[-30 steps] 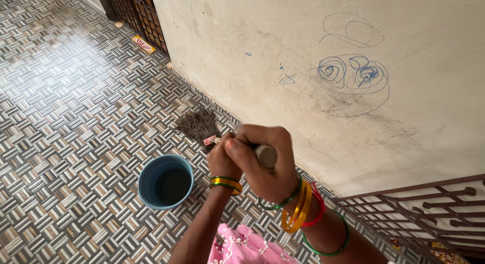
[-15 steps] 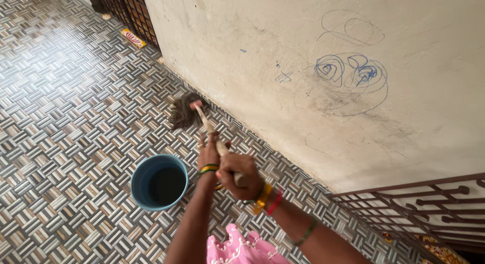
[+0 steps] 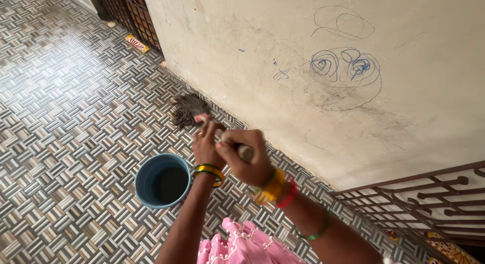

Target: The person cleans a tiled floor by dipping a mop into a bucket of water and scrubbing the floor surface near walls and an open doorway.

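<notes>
Both hands grasp the broom handle: left hand wrapped around it nearer the bristles, right hand clenched at its end. Broom bristles press the patterned floor just beyond the blue bucket, right against the scribbled wall.

wall: cream plaster, kinda scuffed, blue pen scribbles all over | floor: grey-and-white basket-weave tiles, a bit shiny from daylight | top left: dark lattice door | bottom right: brown metal grille running along the wall | small striped yellow thing lying by the door
</notes>
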